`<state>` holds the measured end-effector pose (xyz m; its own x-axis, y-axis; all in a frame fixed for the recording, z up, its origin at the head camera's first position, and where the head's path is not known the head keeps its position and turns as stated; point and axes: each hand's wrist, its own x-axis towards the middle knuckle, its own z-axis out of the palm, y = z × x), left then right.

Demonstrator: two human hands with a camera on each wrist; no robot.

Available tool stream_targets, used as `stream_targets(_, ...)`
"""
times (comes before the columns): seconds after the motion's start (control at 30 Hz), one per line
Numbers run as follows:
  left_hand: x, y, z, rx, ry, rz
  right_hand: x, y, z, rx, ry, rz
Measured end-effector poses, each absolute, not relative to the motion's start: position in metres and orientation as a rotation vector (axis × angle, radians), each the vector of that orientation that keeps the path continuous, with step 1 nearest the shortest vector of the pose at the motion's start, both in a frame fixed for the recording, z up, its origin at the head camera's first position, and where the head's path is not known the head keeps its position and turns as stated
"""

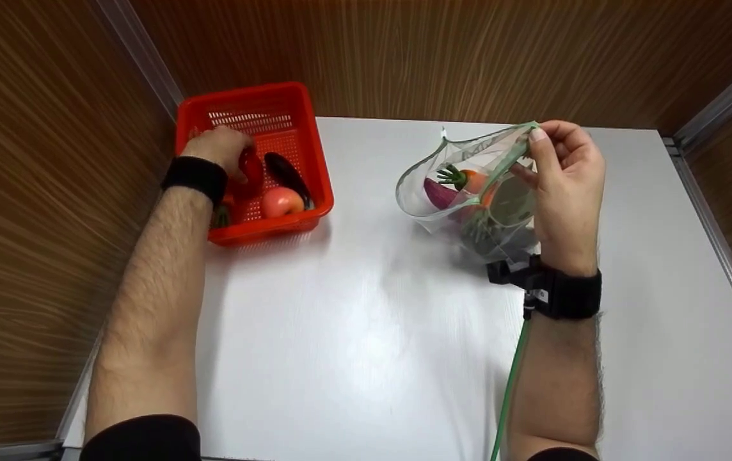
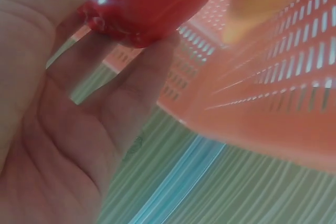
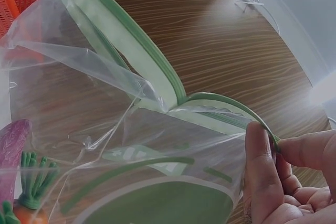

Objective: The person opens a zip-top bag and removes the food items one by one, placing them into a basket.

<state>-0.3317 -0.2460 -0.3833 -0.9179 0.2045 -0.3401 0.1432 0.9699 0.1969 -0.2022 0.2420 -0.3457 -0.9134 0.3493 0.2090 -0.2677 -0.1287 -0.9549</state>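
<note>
At the left, my left hand (image 1: pixel 220 148) reaches into a red plastic basket (image 1: pixel 307 115). Its thumb and fingers grip a glossy red pepper (image 2: pixel 152 6), partly hidden by the hand in the head view. Beside the pepper in the basket lie a dark eggplant (image 1: pixel 286 173) and a pinkish apple (image 1: pixel 282 202). On the right, my right hand (image 1: pixel 567 186) pinches the green-edged rim of a clear zip bag (image 3: pixel 157 72) between thumb and forefinger. The bag's mouth gapes. Inside it are a purple vegetable (image 1: pixel 439 193) and a carrot (image 1: pixel 471 181) with a green top.
Brown wood-grain panels (image 1: pixel 404 61) wall in the white table (image 1: pixel 340 333) at the back and sides. A green cable (image 1: pixel 512 390) runs from the right wrist mount toward the front edge. Something with a green top (image 1: pixel 221 216) lies in the basket's near left corner.
</note>
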Motion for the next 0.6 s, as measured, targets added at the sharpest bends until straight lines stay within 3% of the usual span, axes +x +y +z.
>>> stream_targets(0.27,-0.325,-0.241,-0.385,0.227,2.697,0.253,-0.201,0.241,-0.346,-0.066,-1.715,2.113)
stream_targets(0.6,-0.316,-0.199,-0.355,0.353,2.867,0.279,-0.2,0.243,-0.345,-0.072,-1.736,2.101)
